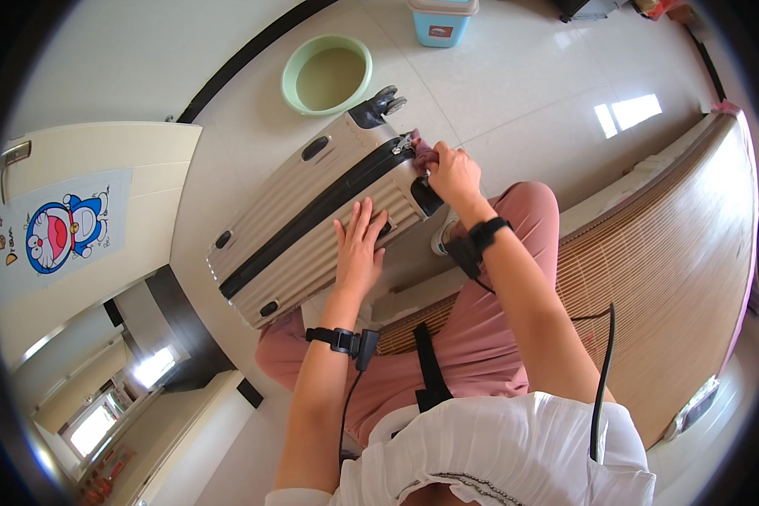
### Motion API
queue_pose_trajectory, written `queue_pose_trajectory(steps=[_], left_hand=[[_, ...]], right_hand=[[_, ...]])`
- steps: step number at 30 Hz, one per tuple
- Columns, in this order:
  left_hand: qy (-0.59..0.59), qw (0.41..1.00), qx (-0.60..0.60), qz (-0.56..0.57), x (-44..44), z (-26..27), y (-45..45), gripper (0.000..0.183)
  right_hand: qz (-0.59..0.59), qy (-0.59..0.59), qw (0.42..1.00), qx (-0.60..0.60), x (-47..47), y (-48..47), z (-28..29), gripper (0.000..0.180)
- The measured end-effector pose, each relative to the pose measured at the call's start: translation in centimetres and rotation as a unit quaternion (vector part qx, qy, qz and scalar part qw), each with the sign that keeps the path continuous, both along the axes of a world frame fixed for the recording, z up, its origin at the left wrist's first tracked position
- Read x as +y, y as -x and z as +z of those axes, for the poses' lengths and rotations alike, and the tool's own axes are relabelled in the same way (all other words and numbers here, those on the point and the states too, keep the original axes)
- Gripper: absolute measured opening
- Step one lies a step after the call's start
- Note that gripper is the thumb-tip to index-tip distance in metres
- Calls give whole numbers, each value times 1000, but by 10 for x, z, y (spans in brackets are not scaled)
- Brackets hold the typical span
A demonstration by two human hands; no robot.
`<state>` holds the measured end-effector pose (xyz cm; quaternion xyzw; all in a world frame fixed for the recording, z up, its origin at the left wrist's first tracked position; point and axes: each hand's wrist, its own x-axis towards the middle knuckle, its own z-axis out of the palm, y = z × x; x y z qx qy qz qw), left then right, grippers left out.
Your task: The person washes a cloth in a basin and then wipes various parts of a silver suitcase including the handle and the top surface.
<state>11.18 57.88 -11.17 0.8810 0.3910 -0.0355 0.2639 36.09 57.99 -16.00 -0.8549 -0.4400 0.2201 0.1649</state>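
Note:
A ribbed, champagne-coloured hard-shell suitcase (pixel 291 253) lies on its side before my knees, with a black zipper band (pixel 316 218) along the side facing up. My left hand (pixel 359 243) rests flat on its ribbed shell, fingers spread. At the wheel end, my right hand (pixel 454 174) grips a crumpled mauve cloth (pixel 422 152) against the corner. Metal zipper pulls (pixel 403 144) show beside the cloth. Twin caster wheels (pixel 392 100) stick out at the far corner.
Beyond the suitcase, a pale green basin (pixel 284 82) holds murky water. A blue lidded bin (pixel 441 30) stands farther off on the tiled floor (pixel 518 120). To my right is a bed with a bamboo mat (pixel 658 272). A door (pixel 152 183) with a cartoon poster stands open at left.

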Motion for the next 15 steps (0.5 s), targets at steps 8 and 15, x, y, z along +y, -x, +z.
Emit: queue_pose_trajectory(steps=[8,15], left_hand=[[-5,998,-61,5,12,13,-13,48],[-4,996,-86,9,45,4,-40,27]], right_hand=[[-111,41,976,183,35,3,-18,34],[-25,-280,934,220,15,45,24,23]])
